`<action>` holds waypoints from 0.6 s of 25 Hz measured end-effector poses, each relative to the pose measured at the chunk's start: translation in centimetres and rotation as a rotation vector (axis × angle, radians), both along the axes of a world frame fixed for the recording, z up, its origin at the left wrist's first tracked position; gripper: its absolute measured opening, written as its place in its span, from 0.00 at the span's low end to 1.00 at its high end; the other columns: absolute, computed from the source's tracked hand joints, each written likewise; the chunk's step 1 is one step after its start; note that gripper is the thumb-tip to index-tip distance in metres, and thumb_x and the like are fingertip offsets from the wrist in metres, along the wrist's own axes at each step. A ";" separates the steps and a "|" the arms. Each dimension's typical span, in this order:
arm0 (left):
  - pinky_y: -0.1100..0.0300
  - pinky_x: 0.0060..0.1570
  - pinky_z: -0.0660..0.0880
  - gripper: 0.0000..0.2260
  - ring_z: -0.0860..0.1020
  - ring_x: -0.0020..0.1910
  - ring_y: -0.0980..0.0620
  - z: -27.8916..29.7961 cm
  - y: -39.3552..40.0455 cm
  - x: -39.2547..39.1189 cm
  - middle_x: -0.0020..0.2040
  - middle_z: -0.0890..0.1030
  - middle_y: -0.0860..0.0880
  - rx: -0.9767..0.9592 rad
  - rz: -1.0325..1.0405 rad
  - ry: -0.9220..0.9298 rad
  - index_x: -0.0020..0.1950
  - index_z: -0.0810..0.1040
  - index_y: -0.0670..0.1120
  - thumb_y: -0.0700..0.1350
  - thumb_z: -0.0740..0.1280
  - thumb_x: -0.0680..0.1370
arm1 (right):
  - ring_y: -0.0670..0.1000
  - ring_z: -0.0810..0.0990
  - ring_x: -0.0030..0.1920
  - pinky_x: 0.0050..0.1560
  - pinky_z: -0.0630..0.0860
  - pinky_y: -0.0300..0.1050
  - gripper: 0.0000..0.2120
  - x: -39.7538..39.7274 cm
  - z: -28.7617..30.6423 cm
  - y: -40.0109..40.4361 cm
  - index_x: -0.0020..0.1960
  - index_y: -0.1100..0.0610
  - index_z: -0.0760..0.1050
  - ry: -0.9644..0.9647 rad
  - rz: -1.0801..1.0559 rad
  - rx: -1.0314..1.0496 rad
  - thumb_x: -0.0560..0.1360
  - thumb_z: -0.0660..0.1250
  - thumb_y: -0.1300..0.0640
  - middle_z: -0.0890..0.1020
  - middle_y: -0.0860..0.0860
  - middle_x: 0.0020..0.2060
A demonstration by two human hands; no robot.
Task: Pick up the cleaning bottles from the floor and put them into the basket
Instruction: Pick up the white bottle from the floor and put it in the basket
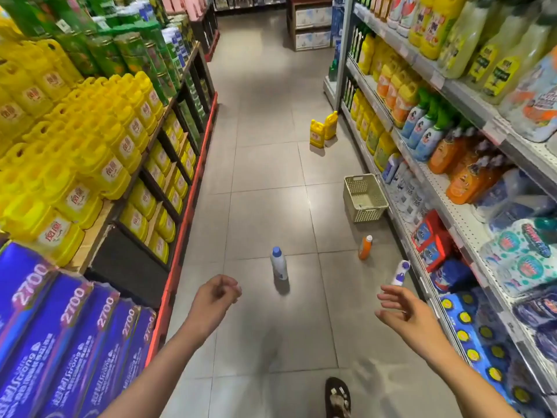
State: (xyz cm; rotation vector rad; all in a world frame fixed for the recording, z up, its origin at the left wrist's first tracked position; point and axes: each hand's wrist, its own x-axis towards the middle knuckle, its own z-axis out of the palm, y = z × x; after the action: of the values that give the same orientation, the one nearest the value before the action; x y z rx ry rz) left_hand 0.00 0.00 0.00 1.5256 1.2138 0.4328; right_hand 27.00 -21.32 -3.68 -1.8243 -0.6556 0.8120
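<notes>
Three cleaning bottles stand on the tiled aisle floor: a white bottle with a blue cap [278,264] in the middle, an orange bottle with a white cap [365,247] to the right, and a white and purple bottle [400,273] near the right shelf. A cream plastic basket [364,197] sits tilted against the right shelf's base, beyond the orange bottle, and looks empty. My left hand [215,294] hovers with fingers loosely curled, holding nothing, short of the white bottle. My right hand [404,309] is spread open just below the white and purple bottle, not touching it.
Shelves of yellow jugs [90,152] and blue packs line the left side; stocked shelves of bottles [452,152] line the right. Two yellow jugs [323,129] stand on the floor farther down the aisle. My sandalled foot [337,398] is at the bottom.
</notes>
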 end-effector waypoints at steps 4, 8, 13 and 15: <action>0.52 0.50 0.74 0.14 0.78 0.43 0.46 -0.8 3.3 3.5 0.37 0.79 0.45 0.017 0.026 0.027 0.46 0.77 0.43 0.50 0.68 0.66 | 0.45 0.79 0.49 0.45 0.70 0.25 0.20 4.1 0.4 5.0 0.52 0.50 0.73 -0.085 0.120 -0.046 0.66 0.72 0.67 0.80 0.50 0.48; 0.53 0.51 0.73 0.17 0.78 0.44 0.49 -2.2 6.6 6.8 0.40 0.80 0.48 0.052 0.017 0.026 0.46 0.76 0.44 0.53 0.69 0.64 | 0.38 0.77 0.49 0.54 0.69 0.39 0.21 7.0 -0.8 10.5 0.54 0.49 0.72 -0.128 0.212 -0.018 0.66 0.72 0.66 0.80 0.49 0.50; 0.58 0.51 0.69 0.16 0.78 0.52 0.50 -4.7 11.6 9.0 0.49 0.81 0.49 0.088 0.010 0.074 0.50 0.75 0.45 0.52 0.70 0.68 | 0.49 0.76 0.55 0.50 0.67 0.22 0.23 8.8 -2.6 16.7 0.59 0.58 0.72 -0.139 0.241 -0.018 0.67 0.73 0.65 0.78 0.52 0.53; 0.58 0.53 0.68 0.13 0.77 0.54 0.50 -5.8 14.0 9.7 0.52 0.80 0.48 0.097 -0.003 0.101 0.52 0.75 0.46 0.48 0.71 0.70 | 0.50 0.76 0.56 0.49 0.66 0.20 0.23 9.2 -3.7 19.3 0.58 0.55 0.72 -0.131 0.237 -0.018 0.65 0.74 0.61 0.78 0.53 0.53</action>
State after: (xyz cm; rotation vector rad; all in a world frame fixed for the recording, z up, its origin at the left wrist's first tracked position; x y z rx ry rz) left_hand 9.68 14.01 -5.83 1.6486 1.2839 0.4221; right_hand 36.25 -2.03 -7.35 -1.8500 -0.9652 0.8588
